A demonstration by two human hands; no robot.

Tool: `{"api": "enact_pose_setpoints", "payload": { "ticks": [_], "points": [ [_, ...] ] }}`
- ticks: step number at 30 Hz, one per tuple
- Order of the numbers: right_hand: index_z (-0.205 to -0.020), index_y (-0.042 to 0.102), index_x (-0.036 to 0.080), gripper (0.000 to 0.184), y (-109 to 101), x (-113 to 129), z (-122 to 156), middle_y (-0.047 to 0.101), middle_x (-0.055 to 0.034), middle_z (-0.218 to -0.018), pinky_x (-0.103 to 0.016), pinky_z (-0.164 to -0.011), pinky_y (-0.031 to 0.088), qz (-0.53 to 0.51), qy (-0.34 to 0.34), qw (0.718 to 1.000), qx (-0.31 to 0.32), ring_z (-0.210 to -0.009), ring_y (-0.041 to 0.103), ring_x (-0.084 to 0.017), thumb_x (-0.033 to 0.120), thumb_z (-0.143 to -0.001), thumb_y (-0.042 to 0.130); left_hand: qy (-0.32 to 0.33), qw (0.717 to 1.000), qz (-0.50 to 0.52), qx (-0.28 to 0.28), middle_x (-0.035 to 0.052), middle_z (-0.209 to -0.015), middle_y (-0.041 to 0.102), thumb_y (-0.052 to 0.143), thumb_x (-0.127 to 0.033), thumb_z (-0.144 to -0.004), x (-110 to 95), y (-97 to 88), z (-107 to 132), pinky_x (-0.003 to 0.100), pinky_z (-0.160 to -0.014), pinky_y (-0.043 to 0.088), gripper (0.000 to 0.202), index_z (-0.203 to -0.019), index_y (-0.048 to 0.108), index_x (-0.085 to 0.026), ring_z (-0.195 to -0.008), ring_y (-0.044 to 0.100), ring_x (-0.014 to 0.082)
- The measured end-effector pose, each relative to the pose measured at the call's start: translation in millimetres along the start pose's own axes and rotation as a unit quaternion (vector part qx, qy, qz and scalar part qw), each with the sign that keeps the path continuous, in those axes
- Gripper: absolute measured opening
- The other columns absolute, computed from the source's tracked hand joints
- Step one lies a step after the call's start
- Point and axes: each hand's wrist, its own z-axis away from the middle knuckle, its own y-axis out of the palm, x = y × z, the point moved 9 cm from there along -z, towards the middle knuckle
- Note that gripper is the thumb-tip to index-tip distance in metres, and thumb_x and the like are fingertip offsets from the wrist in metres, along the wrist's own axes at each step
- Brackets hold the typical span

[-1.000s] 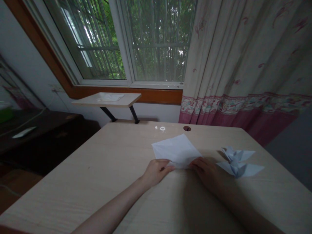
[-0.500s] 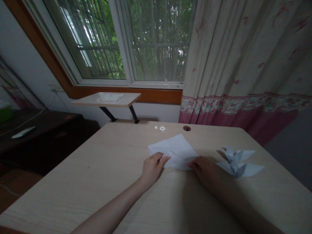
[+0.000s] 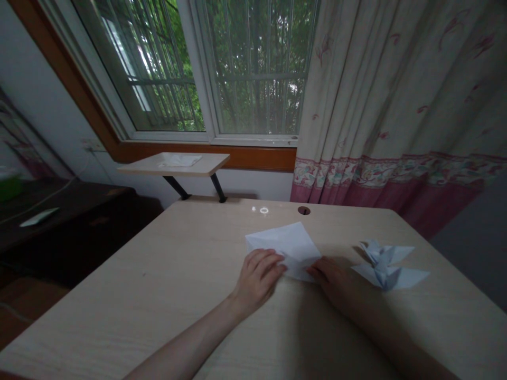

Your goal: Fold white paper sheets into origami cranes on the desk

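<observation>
A white sheet of paper [image 3: 291,240], partly folded, lies on the pale wooden desk between my hands. My left hand [image 3: 259,277] covers its near left part, with the fingers bent together over the folded edge. At the paper's right corner, my right hand [image 3: 327,272] pinches the edge between thumb and fingers. Its fingertips are dim and partly hidden. To the right of that hand rest folded paper cranes [image 3: 386,266], close together with wings spread.
A small raised shelf [image 3: 206,164] at the desk's back left carries a white crumpled sheet [image 3: 180,160]. A round cable hole [image 3: 304,210] sits near the back edge of the desk [image 3: 158,295]. A dark side table [image 3: 75,211] stands at left.
My left hand has slid right and turned more palm-down over the paper. The paper has shifted slightly right. My right hand keeps its hold on the right corner.
</observation>
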Motion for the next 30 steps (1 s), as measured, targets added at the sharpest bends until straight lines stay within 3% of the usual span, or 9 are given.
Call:
{"api": "enact_pose_setpoints", "payload": {
  "ticks": [2,6,10,14,22,26,30],
  "points": [
    [-0.078,0.063,0.022,0.027,0.3,1.1,-0.5,0.070,-0.0031,-0.079,-0.030,-0.068,0.048,-0.006,0.004,1.000,0.006,-0.074,0.066,-0.019,0.029,-0.096,0.045,0.028,0.998,-0.016,0.047,0.0031,-0.112,0.068,0.050,-0.016,-0.095,-6.8,8.3,0.5,0.039,-0.100,0.035,0.022,-0.114,0.057,-0.025,-0.111,0.055,0.0212],
    [-0.084,0.066,0.023,0.023,3.0,4.1,-1.6,0.072,-0.0028,-0.083,-0.030,-0.067,0.049,-0.007,-0.015,1.000,0.004,-0.074,0.068,-0.019,0.027,-0.096,0.046,0.018,0.987,-0.029,0.156,0.0042,-0.126,0.063,0.046,-0.014,-0.094,-4.0,28.4,2.0,0.042,-0.106,0.028,0.034,-0.126,0.055,-0.024,-0.120,0.051,0.0226],
    [-0.089,0.067,0.024,0.023,0.0,7.3,-3.2,0.074,-0.0033,-0.084,-0.030,-0.067,0.050,-0.005,-0.025,1.000,-0.012,-0.074,0.069,-0.019,0.027,-0.095,0.045,0.010,0.977,-0.024,0.213,0.0050,-0.134,0.057,0.044,-0.019,-0.094,-1.2,38.3,2.2,0.046,-0.110,0.024,0.040,-0.133,0.051,-0.024,-0.127,0.045,0.0251],
    [-0.099,0.066,0.023,0.022,-2.9,7.8,-3.2,0.074,-0.0058,-0.091,-0.032,-0.072,0.051,-0.019,-0.021,0.999,-0.029,-0.080,0.069,-0.020,0.026,-0.094,0.044,-0.004,0.972,-0.023,0.233,0.0041,-0.138,0.054,0.044,-0.024,-0.096,1.0,41.9,1.6,0.048,-0.111,0.024,0.038,-0.134,0.050,-0.025,-0.129,0.044,0.0262],
    [-0.107,0.063,0.021,0.025,11.7,0.0,0.6,0.070,-0.0078,-0.107,-0.038,-0.088,0.051,-0.033,-0.036,0.998,-0.033,-0.098,0.065,-0.021,0.020,-0.093,0.042,-0.023,0.965,-0.026,0.259,0.0038,-0.141,0.051,0.047,-0.034,-0.098,4.4,49.3,4.5,0.051,-0.112,0.027,0.038,-0.135,0.049,-0.029,-0.131,0.043,0.0282],
    [-0.115,0.063,0.021,0.031,16.6,-3.8,1.7,0.068,-0.0083,-0.115,-0.040,-0.095,0.049,-0.018,-0.046,0.998,-0.044,-0.106,0.063,-0.020,0.017,-0.091,0.044,-0.007,0.965,-0.016,0.263,0.0035,-0.145,0.046,0.049,-0.037,-0.097,1.2,48.8,4.1,0.051,-0.111,0.030,0.036,-0.133,0.051,-0.030,-0.135,0.038,0.0296],
    [-0.116,0.064,0.019,0.032,21.1,-6.3,1.2,0.067,-0.0099,-0.119,-0.042,-0.098,0.049,-0.018,-0.045,0.998,-0.035,-0.110,0.062,-0.021,0.018,-0.091,0.044,0.035,0.962,0.009,0.272,0.0061,-0.146,0.045,0.046,-0.036,-0.098,-6.9,47.8,3.0,0.053,-0.115,0.020,0.036,-0.133,0.052,-0.026,-0.136,0.037,0.0265]
  ]
}}
